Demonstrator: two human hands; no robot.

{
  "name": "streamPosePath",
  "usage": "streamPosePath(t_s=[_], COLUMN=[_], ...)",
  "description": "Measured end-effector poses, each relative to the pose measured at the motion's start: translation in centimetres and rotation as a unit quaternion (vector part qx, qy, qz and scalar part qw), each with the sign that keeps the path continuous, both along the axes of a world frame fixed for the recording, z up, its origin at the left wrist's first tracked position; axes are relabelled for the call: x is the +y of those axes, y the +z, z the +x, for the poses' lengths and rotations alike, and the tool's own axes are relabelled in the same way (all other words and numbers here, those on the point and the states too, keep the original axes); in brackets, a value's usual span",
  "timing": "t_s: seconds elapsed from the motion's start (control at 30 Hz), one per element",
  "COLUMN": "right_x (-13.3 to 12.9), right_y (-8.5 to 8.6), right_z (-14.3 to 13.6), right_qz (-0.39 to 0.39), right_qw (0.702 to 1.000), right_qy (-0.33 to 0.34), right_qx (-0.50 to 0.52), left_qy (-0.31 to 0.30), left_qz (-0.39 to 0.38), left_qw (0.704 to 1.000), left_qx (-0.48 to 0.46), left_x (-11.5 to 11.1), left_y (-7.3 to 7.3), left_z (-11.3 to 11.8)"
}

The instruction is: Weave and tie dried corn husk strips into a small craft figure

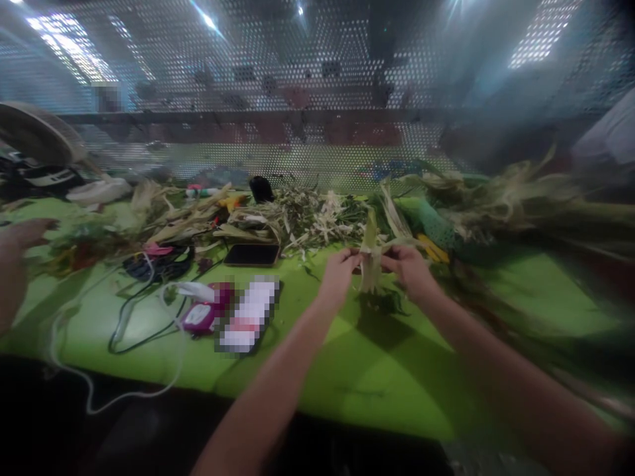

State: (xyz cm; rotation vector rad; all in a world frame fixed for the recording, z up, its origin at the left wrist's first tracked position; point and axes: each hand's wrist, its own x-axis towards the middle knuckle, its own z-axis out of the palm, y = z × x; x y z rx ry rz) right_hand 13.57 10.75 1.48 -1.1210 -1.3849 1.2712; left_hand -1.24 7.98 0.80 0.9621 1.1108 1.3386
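Observation:
Between my two hands stands an upright pale yellow-green strip that looks like corn husk (pixel 370 264), its lower end just above the green table. My left hand (pixel 340 264) pinches the strip from its left side, fingers closed. From the right side my right hand (pixel 405 261) grips it with thumb and fingers together. Behind my hands lies a heap of shredded, dried husk pieces (pixel 327 215). Some yellow sticks (pixel 432 248) lie just beyond my right hand. The fine detail of the strip is blurred.
A dark phone (pixel 252 255), a second phone (pixel 251 314) and a magenta device (pixel 206 317) lie left of my arms, among white and dark cables. A green basket (pixel 436 225) with husks stands right. At far left is another person's hand (pixel 24 244), near a fan (pixel 42 135).

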Motion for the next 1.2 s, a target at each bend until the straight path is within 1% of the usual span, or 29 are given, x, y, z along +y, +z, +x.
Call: streamPosePath(t_s=[0.07, 0.2, 0.33, 0.47, 0.7, 0.83, 1.0, 1.1, 1.2], right_x=[0.2, 0.2, -0.2, -0.5, -0.1, 0.1, 0.0, 0.0, 0.0], right_y=[-0.2, -0.3, 0.4, 1.0, 0.3, 0.0, 0.2, 0.0, -0.3], right_z=[0.0, -0.1, 0.0, 0.1, 0.5, 0.6, 0.4, 0.3, 0.2], right_qz=[0.002, 0.0, -0.02, -0.022, 0.013, 0.032, 0.063, 0.077, 0.098], right_qw=[1.0, 1.0, 1.0, 0.999, 0.999, 0.997, 0.993, 0.992, 0.988], right_qy=[-0.003, -0.012, -0.004, -0.014, -0.003, -0.004, -0.003, 0.006, 0.004], right_qx=[0.019, 0.025, -0.011, -0.033, -0.045, -0.071, -0.101, -0.1, -0.12], left_qy=[-0.004, 0.005, 0.005, 0.007, 0.018, 0.021, 0.025, 0.024, 0.03], left_qz=[-0.006, 0.029, 0.046, 0.05, 0.079, 0.089, 0.111, 0.112, 0.11], left_qw=[1.0, 0.998, 0.995, 0.993, 0.981, 0.973, 0.958, 0.943, 0.921], left_qx=[0.002, 0.051, 0.092, 0.11, 0.178, 0.214, 0.265, 0.313, 0.373], left_x=[0.0, 0.3, 0.7, 0.8, 0.4, 0.4, 0.2, -0.3, -0.9], left_y=[0.1, -0.4, -1.1, -1.0, -0.7, -0.7, -0.6, -0.1, 0.6], left_z=[-0.1, -0.1, -0.1, 0.0, -0.1, -0.1, -0.1, -0.2, -0.2])
